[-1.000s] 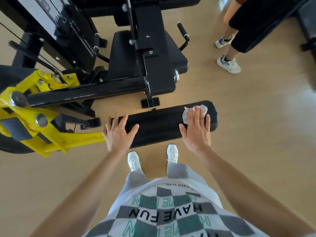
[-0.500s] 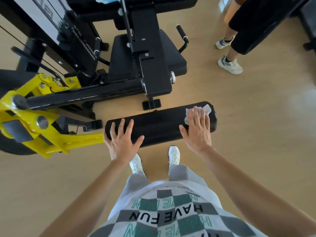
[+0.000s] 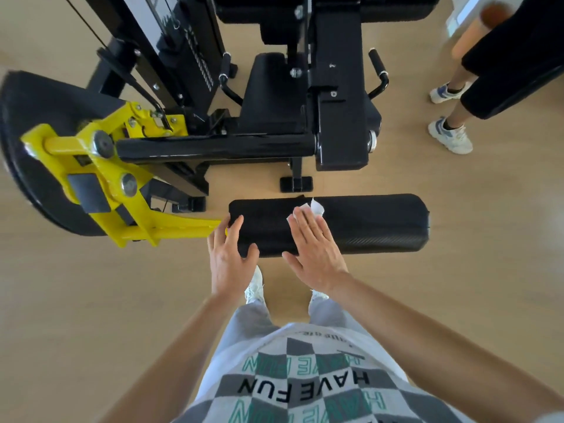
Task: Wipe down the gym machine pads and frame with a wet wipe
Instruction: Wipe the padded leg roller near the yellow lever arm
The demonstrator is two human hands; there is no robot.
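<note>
Here, a pale wooden floor [image 3: 91, 300] is seen from above, as by someone looking down at their own arms. On it stands a black gym machine [image 3: 338, 123], with a seat pad [image 3: 268, 96] at its middle and a horizontal frame tube [image 3: 213, 146] running to the left. A yellow lever arm [image 3: 100, 166] is bolted to that tube and reaches down to the left end of a long black roller pad [image 3: 366, 224], which lies crosswise just in front of the person. At the upper right, the legs and pale shoes [image 3: 450, 135] of a second person are shown, well apart from the pad.

The left hand [image 3: 230, 254] is laid on the pad's left end, fingers straight and thumb spread, with nothing gripped. The right hand [image 3: 314, 248] is pressed flat near the pad's middle, fingers straight. Under its fingertips a white wet wipe [image 3: 316, 207] is pinned against the pad's top, one corner sticking up beyond them.

The roller pad appears to be the part being wiped, with the left hand steadying it. The seat pad and frame are judged not yet reached. For the next move, firm flat pressure would be needed so the wipe is dragged along the pad rather than left bunched behind.
</note>
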